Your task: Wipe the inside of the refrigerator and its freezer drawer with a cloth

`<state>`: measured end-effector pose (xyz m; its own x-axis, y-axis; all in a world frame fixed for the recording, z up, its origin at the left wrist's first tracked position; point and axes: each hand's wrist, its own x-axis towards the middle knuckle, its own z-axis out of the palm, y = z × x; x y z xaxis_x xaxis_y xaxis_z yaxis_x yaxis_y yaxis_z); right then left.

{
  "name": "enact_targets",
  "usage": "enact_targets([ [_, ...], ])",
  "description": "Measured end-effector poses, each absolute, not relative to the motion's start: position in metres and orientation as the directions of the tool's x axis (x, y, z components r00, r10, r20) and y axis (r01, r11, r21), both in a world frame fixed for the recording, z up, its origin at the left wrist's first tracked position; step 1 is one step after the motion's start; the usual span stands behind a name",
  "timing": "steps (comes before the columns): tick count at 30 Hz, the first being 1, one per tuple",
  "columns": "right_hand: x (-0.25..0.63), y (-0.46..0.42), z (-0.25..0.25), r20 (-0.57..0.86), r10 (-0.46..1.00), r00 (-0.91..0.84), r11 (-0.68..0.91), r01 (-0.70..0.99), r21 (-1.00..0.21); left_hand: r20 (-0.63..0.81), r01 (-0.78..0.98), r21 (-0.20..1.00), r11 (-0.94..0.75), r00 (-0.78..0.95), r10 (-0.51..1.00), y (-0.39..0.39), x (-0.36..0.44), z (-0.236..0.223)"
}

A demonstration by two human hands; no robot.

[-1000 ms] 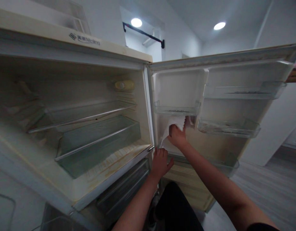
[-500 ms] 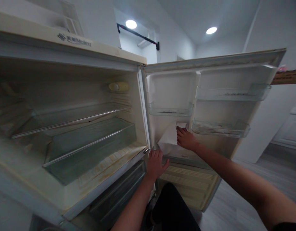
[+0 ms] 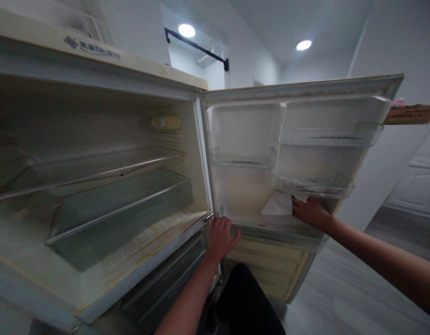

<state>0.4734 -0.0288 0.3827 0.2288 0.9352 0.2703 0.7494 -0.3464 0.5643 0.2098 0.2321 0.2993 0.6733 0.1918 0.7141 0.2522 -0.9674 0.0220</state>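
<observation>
My right hand [image 3: 310, 211] is closed on a white paper towel [image 3: 278, 204], pressing it against the inner face of the open fridge door [image 3: 243, 186]. The towel spreads out to the left of my fingers, below the right-hand lower door shelf [image 3: 312, 186]. My left hand [image 3: 221, 237] rests at the hinge side, by the near end of the bottom door shelf [image 3: 278, 235]. Its fingers lie stretched out and its thumb points away to the right.
The fridge compartment [image 3: 96, 135] on the left has a glass shelf [image 3: 96, 165] and a clear drawer [image 3: 124, 223]; yellow-brown stains mark its floor. Below is another drawer [image 3: 166, 279]. My knee [image 3: 243, 298] is under the door. A cardboard box [image 3: 410, 114] stands beyond it.
My right hand has moved right and slightly down across the door with the paper towel. My left hand keeps its place at the hinge side. The view has shifted slightly.
</observation>
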Motion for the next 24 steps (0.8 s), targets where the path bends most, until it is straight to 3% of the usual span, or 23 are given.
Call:
enact_targets([
  [3,0.471,-0.018,0.376,0.166,0.981,0.106,-0.189,0.735,0.652,0.724,0.253,0.043,-0.967,0.659,0.204,0.231,0.21,0.3],
  [8,0.458,0.045,0.378,0.203,0.959,-0.198,0.047,0.816,0.576,0.717,0.259,0.022,-0.966,0.669,0.196,0.23,0.21,0.3],
  [17,0.396,0.172,0.372,0.287,0.905,-0.314,0.145,0.863,0.484,0.696,0.267,0.02,-0.963,0.688,0.205,0.231,0.208,0.301],
  [24,0.425,0.121,0.375,0.196,0.919,-0.343,0.218,0.854,0.472,0.677,0.258,0.005,-0.966,0.71,0.193,0.234,0.203,0.303],
])
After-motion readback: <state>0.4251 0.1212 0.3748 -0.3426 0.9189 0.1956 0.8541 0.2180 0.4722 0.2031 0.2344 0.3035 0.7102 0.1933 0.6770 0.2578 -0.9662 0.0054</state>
